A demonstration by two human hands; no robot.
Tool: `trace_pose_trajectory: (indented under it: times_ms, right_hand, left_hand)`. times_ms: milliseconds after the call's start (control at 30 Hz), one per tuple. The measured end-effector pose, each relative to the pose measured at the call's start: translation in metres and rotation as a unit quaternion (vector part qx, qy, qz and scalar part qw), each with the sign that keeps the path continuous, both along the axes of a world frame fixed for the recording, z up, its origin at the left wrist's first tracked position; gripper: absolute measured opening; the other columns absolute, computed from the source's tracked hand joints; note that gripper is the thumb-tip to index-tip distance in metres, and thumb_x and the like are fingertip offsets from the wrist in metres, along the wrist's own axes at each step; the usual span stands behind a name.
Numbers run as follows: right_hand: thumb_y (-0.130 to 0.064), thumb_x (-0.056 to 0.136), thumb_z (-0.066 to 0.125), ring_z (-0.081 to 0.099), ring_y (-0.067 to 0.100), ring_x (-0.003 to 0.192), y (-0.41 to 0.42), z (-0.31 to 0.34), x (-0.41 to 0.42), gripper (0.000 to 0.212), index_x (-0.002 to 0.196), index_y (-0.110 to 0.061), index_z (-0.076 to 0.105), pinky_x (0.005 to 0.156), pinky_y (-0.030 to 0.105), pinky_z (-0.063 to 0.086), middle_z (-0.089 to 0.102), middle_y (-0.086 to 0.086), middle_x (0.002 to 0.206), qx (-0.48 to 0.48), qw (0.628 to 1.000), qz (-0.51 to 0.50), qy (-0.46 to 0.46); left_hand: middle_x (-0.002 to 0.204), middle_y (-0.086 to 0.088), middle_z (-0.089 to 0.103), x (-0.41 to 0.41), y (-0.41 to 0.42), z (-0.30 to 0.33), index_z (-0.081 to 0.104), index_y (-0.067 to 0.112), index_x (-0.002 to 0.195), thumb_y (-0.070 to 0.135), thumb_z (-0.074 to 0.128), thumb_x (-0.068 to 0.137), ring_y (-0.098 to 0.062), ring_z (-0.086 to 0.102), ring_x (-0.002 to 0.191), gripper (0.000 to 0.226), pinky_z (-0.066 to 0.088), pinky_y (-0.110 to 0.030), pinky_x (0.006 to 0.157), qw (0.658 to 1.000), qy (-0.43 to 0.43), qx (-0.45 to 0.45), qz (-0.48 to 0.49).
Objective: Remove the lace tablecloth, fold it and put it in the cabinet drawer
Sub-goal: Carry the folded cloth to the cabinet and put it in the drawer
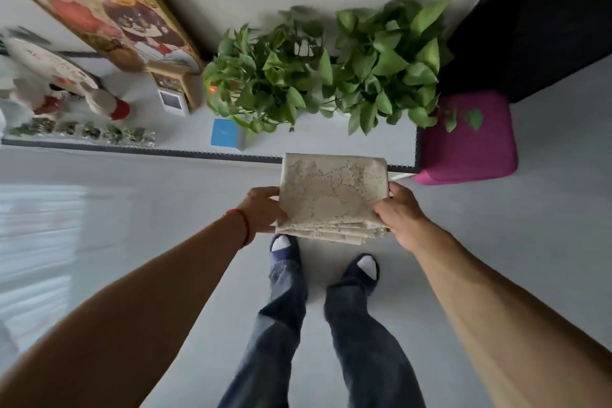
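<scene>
The lace tablecloth [331, 195] is cream-coloured and folded into a thick rectangle with several layers showing at its near edge. I hold it flat in front of me above the floor. My left hand [261, 212] grips its left side and my right hand [399, 212] grips its right side. The bundle's far edge overlaps the front edge of the white cabinet top [331, 139]. No drawer is visible from this angle.
On the cabinet top stand two leafy green plants [331, 69], a blue box [226, 133], a small white device [170, 103], figurines [66, 89] and a framed picture [99, 0]. A magenta stool [470, 142] stands right of the cabinet. My feet stand on grey floor below.
</scene>
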State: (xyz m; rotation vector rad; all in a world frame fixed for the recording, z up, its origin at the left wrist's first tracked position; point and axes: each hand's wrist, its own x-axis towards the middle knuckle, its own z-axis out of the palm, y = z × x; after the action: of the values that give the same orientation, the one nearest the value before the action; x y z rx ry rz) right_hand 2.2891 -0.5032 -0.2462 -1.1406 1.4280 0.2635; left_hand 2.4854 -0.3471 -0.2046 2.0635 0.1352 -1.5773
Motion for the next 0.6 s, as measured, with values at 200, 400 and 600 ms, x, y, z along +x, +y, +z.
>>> trace_pose_trajectory:
  times_ms: [200, 400, 600]
  right_hand:
    - [0.005, 0.092, 0.056, 0.072, 0.033, 0.104, -0.062, -0.168, 0.049, 0.042, 0.128, -0.015, 0.066, 0.079, 0.029, 0.058, 0.076, 0.008, 0.117, -0.136, 0.990, 0.027, -0.010]
    - [-0.011, 0.105, 0.051, 0.056, 0.030, 0.120, -0.024, -0.239, 0.022, 0.041, 0.145, 0.000, 0.050, 0.097, 0.020, 0.040, 0.059, 0.021, 0.133, -0.377, 0.922, 0.074, -0.047]
    - [-0.036, 0.107, 0.043, 0.062, 0.031, 0.100, 0.029, -0.274, -0.024, 0.035, 0.129, -0.013, 0.057, 0.095, 0.046, 0.053, 0.062, 0.006, 0.112, -0.085, 0.995, -0.015, 0.045]
  left_hand:
    - [0.078, -0.001, 0.067, 0.047, -0.059, -0.167, 0.064, 0.008, 0.133, -0.022, 0.062, 0.085, -0.016, 0.058, 0.067, 0.057, 0.051, -0.029, 0.064, 0.993, -0.094, -0.064, 0.014]
    - [0.091, -0.010, 0.065, 0.030, -0.046, -0.253, 0.065, 0.006, 0.118, -0.013, 0.050, 0.086, -0.025, 0.063, 0.085, 0.040, 0.063, -0.042, 0.084, 0.933, -0.142, -0.098, 0.317]
    - [0.114, -0.019, 0.061, 0.005, 0.002, -0.292, 0.058, 0.002, 0.118, 0.016, 0.047, 0.100, -0.037, 0.064, 0.104, 0.025, 0.058, -0.052, 0.094, 0.914, -0.003, 0.002, 0.407]
